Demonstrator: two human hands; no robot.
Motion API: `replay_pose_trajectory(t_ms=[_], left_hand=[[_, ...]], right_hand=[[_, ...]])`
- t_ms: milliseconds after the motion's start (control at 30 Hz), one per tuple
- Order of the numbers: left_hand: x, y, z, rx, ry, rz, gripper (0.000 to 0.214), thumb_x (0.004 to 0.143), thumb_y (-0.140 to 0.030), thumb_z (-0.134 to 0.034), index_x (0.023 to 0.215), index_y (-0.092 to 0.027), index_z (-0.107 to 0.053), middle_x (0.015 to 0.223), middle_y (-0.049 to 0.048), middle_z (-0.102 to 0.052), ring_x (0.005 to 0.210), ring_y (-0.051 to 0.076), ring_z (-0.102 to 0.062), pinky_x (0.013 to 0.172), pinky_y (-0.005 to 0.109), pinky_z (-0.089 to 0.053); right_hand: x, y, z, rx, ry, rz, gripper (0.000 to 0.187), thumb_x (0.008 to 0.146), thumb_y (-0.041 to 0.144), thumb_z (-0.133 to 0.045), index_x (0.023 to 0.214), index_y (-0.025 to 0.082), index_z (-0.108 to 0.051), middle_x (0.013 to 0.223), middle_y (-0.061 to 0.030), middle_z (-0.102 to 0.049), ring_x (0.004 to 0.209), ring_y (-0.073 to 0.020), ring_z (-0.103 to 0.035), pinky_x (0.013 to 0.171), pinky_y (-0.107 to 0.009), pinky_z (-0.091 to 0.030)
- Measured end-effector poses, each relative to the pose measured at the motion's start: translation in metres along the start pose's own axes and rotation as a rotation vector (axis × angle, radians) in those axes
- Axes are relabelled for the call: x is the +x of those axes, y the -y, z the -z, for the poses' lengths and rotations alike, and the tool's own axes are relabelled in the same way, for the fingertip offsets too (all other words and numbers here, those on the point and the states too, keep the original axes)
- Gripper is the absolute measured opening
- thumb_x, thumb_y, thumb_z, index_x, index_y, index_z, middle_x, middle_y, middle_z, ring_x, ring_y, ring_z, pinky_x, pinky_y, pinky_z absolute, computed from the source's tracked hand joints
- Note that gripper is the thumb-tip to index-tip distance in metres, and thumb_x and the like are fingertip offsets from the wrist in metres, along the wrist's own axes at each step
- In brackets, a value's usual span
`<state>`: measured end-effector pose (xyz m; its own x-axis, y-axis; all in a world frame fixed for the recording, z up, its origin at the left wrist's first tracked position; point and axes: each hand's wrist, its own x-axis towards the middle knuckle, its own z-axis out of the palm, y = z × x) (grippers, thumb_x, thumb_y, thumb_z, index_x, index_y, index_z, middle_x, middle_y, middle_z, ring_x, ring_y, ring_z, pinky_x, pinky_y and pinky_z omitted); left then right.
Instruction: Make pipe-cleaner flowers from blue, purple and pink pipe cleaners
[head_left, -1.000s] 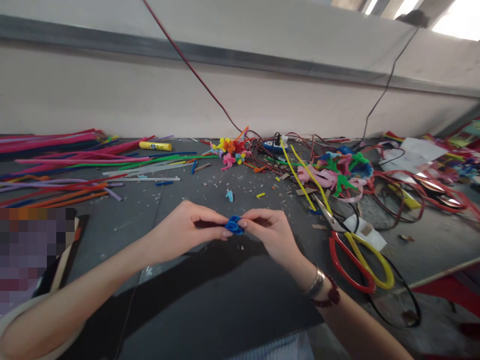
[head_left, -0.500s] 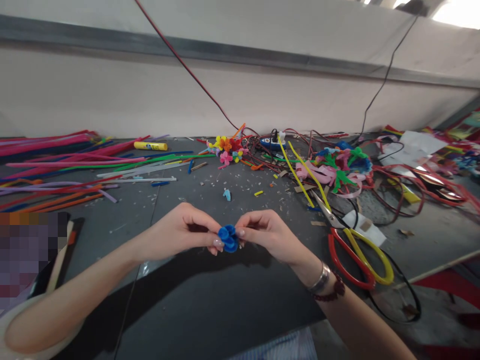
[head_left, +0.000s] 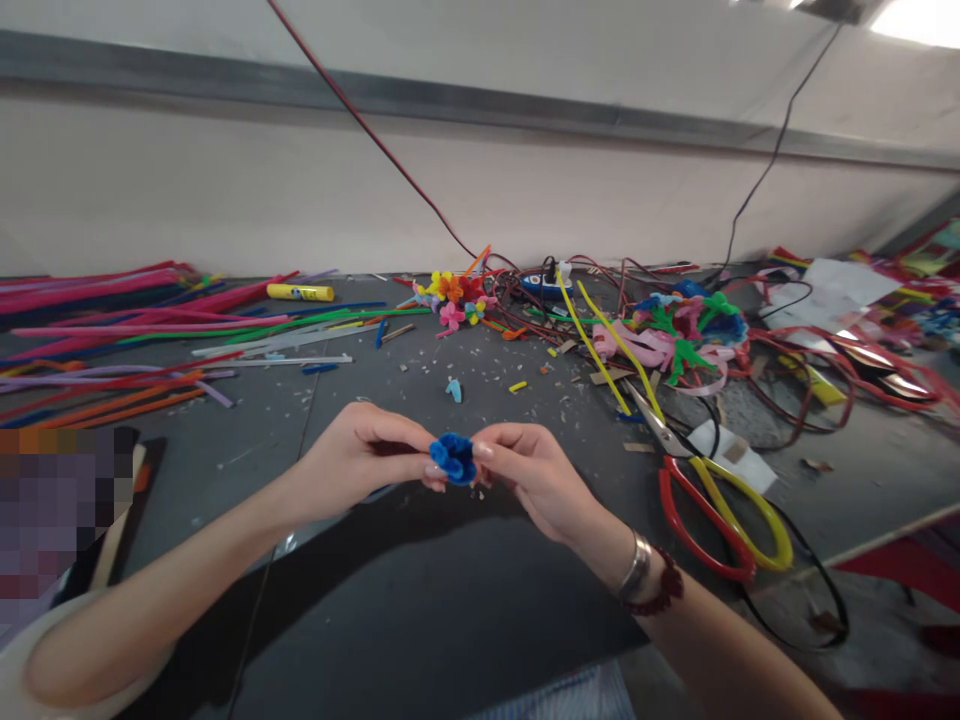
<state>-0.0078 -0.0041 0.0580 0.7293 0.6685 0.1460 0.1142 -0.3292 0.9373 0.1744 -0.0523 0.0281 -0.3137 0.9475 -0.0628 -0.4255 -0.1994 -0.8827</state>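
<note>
A small blue pipe-cleaner flower [head_left: 453, 458] with rounded, looped petals is held up over the dark table, near the middle of the view. My left hand [head_left: 367, 452] pinches its left side between thumb and fingers. From the other side, my right hand [head_left: 529, 470] grips the flower's right edge the same way, thumb in front. The fingertips behind the petals are partly hidden. Just beyond the hands lie a light-blue scrap [head_left: 454, 390] and a short yellow piece [head_left: 518, 386].
Bundles of coloured pipe cleaners [head_left: 150, 325] lie at left, with a yellow glue stick [head_left: 300, 292]. Small colourful flowers [head_left: 451, 300] sit at the back. Scissors with red and yellow handles [head_left: 705, 500] rest at right, near a power strip [head_left: 546, 286] and tangled cables.
Both hands have raised the blue flower slightly, and it has turned so its petals face differently. The fingers keep their pinch on it.
</note>
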Motion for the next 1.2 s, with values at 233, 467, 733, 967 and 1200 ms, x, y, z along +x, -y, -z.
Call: replay_pose_trajectory(t_ms=[233, 467, 733, 967, 1200], left_hand=[[-0.001, 0.003, 0.0, 0.124, -0.146, -0.079, 0.01, 0.068, -0.013, -0.068, 0.069, -0.022, -0.073, 0.068, -0.0004, -0.071, 0.057, 0.011, -0.063, 0.053, 0.015, -0.047], [0.001, 0.005, -0.002, 0.015, -0.144, 0.028, 0.009, 0.066, -0.013, -0.069, 0.063, -0.021, -0.072, 0.071, 0.0012, -0.071, 0.059, 0.012, -0.063, 0.055, 0.017, -0.048], [0.001, 0.013, -0.004, -0.19, -0.085, 0.193, 0.008, 0.061, -0.009, -0.071, 0.058, -0.016, -0.072, 0.066, 0.0021, -0.07, 0.057, 0.011, -0.061, 0.053, 0.017, -0.047], [0.0, 0.016, -0.003, -0.199, -0.048, 0.174, 0.006, 0.06, -0.012, -0.073, 0.055, -0.014, -0.07, 0.061, 0.0024, -0.07, 0.053, 0.011, -0.061, 0.052, 0.018, -0.049], [0.002, 0.007, -0.003, 0.099, -0.221, 0.05, 0.004, 0.062, -0.015, -0.072, 0.065, -0.017, -0.07, 0.071, 0.002, -0.072, 0.061, 0.013, -0.064, 0.057, 0.018, -0.05]], right_hand=[[-0.003, 0.008, 0.004, -0.238, -0.016, 0.064, 0.012, 0.069, 0.028, -0.068, 0.069, 0.016, -0.068, 0.064, 0.001, -0.064, 0.059, -0.0067, -0.053, 0.058, -0.02, -0.038], [-0.004, 0.009, 0.006, -0.399, -0.037, 0.072, 0.022, 0.075, 0.034, -0.061, 0.068, 0.014, -0.066, 0.06, -0.0004, -0.061, 0.054, -0.0079, -0.047, 0.053, -0.022, -0.034], [-0.006, 0.01, 0.003, -0.373, 0.036, 0.054, 0.017, 0.077, 0.03, -0.058, 0.073, 0.014, -0.063, 0.064, -0.0006, -0.059, 0.056, -0.0084, -0.047, 0.056, -0.023, -0.035], [-0.002, 0.004, 0.005, -0.249, 0.126, 0.028, 0.016, 0.076, 0.03, -0.059, 0.075, 0.014, -0.062, 0.065, 0.001, -0.056, 0.059, -0.0078, -0.046, 0.058, -0.022, -0.035], [-0.001, 0.005, 0.004, -0.436, -0.008, 0.05, 0.026, 0.075, 0.039, -0.059, 0.072, 0.014, -0.063, 0.062, 0.0004, -0.056, 0.055, -0.008, -0.044, 0.051, -0.022, -0.032]])
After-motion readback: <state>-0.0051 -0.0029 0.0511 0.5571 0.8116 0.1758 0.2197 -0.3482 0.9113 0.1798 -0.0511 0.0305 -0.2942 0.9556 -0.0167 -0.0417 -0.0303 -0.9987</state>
